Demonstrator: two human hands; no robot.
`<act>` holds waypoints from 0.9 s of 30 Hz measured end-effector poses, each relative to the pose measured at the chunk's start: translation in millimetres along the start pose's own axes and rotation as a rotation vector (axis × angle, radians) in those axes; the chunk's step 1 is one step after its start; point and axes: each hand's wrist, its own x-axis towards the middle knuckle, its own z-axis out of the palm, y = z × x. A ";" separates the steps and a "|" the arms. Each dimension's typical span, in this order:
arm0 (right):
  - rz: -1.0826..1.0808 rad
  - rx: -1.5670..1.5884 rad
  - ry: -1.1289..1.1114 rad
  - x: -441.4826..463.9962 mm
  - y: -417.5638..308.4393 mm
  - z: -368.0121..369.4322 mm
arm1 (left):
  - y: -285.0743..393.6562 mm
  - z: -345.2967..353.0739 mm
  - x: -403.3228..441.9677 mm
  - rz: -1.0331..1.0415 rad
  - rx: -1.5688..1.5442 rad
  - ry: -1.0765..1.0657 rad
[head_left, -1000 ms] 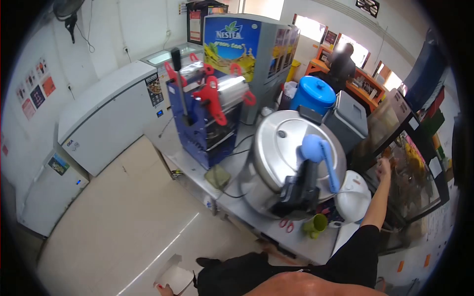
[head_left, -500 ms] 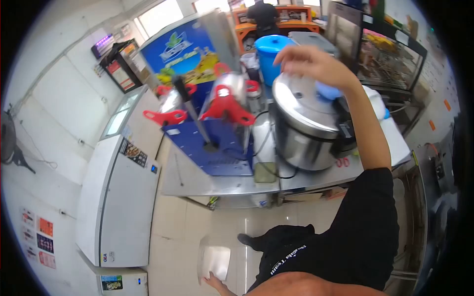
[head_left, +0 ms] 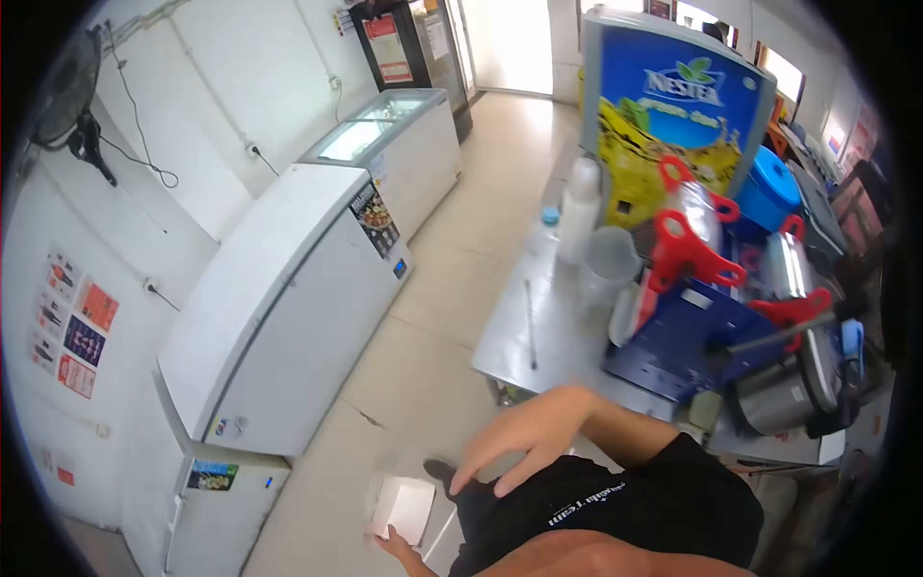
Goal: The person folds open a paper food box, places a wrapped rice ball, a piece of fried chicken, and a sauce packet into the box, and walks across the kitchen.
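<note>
Low in the view, my left hand grips the near edge of a white rectangular container, which looks like a shallow open box. Its outline is blurred, and I cannot make out anything inside. My right hand hangs in the air in front of my black shirt, fingers loosely bent and apart, holding nothing. Near it is the front edge of the steel table. A steel rice cooker stands on that table at the far right, partly cut off by the lens edge.
On the table are stacked white cups, a clear plastic jug, a blue stand with red-handled sealing machines, and a Nestea dispenser. White chest freezers line the left wall. Tiled floor runs between them and the table.
My view has swung left, so the table now sits on the right. My right hand has come away from above the rice cooker's lid and down before my body. The left still holds the container.
</note>
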 end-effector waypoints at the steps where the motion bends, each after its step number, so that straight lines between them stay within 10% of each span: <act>1: 0.068 -0.062 -0.020 18.4 24.6 -17.4 | 17.2 16.2 28.2 -0.016 0.019 0.018; 4: 0.314 -0.248 0.000 84.9 116.6 -96.3 | 76.4 88.5 149.9 -0.051 -0.033 0.029; 11: 0.768 -0.509 0.568 92.7 234.3 -235.6 | 253.2 303.8 361.8 0.236 -0.099 -0.714; 18: 0.848 -0.025 1.412 44.6 344.6 -340.4 | 484.0 558.6 295.5 0.188 -0.002 -1.394; 27: 0.623 0.347 1.592 -16.0 417.6 -607.3 | 611.8 818.3 261.9 0.234 -0.082 -1.508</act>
